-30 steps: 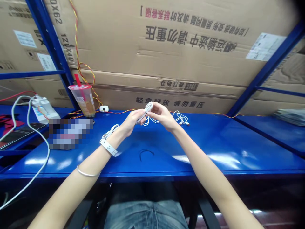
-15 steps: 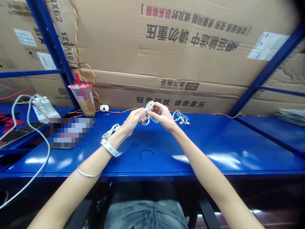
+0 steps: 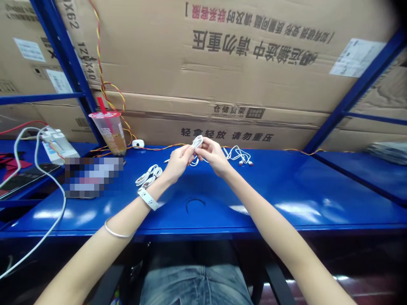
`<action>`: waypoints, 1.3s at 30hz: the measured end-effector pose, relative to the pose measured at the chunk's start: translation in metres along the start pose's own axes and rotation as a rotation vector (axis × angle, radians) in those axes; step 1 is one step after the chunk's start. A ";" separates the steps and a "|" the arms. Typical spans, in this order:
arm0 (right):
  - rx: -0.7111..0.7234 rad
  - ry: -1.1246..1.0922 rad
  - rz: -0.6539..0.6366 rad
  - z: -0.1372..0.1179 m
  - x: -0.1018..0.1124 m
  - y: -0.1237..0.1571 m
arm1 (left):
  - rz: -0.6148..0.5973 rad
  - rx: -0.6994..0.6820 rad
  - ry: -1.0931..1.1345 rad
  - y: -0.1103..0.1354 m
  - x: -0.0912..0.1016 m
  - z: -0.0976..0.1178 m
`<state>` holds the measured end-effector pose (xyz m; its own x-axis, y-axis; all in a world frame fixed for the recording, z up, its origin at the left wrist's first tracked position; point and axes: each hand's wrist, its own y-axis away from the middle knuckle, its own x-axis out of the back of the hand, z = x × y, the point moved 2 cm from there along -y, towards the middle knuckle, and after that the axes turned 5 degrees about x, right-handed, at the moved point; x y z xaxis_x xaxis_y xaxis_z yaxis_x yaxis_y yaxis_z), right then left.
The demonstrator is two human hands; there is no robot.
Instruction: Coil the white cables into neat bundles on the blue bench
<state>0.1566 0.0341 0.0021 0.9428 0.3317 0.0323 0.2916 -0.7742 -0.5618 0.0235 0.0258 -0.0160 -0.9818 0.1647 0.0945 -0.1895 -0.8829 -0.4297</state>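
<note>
A white cable (image 3: 197, 141), folded into a small loop, is held up between both hands over the far part of the blue table. My left hand (image 3: 179, 163) is closed round the bundle from the left. From the right, the fingers of my right hand (image 3: 213, 156) pinch the same bundle. Beside my left wrist lie coiled white cables (image 3: 149, 175) with dark ties. Beyond my right hand, loose white cable with plugs (image 3: 242, 160) rests on the table. Thin black ties (image 3: 194, 201) lie nearer the front edge.
A drink cup with a red straw (image 3: 110, 132) stands at the back left near a white earphone case (image 3: 138, 144). A blurred-out flat object (image 3: 92, 178) lies left, by a white power strip (image 3: 59, 146). Cardboard (image 3: 197, 93) backs the blue table (image 3: 286, 190).
My left hand and forearm have shifted slightly right, showing more of the coiled cables beside the wrist. Both hands keep hold of the cable bundle.
</note>
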 end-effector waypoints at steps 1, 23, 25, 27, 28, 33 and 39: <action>0.000 -0.013 -0.006 0.002 0.000 0.000 | 0.004 0.003 0.003 0.000 0.000 -0.001; -0.249 0.192 0.233 0.007 0.031 -0.004 | -0.177 0.397 -0.155 -0.014 0.061 0.014; -0.262 0.231 0.231 0.008 0.033 -0.004 | -0.197 0.415 -0.376 -0.014 0.075 0.014; -0.272 0.263 0.228 0.010 0.036 -0.005 | -0.187 0.455 -0.580 -0.013 0.088 0.012; -0.276 0.283 0.227 0.011 0.038 -0.005 | -0.188 0.485 -0.694 -0.012 0.092 0.012; -0.303 0.521 0.189 0.021 0.045 -0.007 | -0.334 0.594 -1.192 -0.005 0.095 0.017; -0.139 1.052 -0.010 0.037 0.047 -0.006 | -0.478 0.638 -1.440 0.003 0.069 0.030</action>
<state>0.1934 0.0746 -0.0235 0.5861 -0.2435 0.7728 0.2535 -0.8508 -0.4603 -0.0443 0.0215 0.0159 0.0487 0.2615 0.9640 -0.0598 -0.9626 0.2642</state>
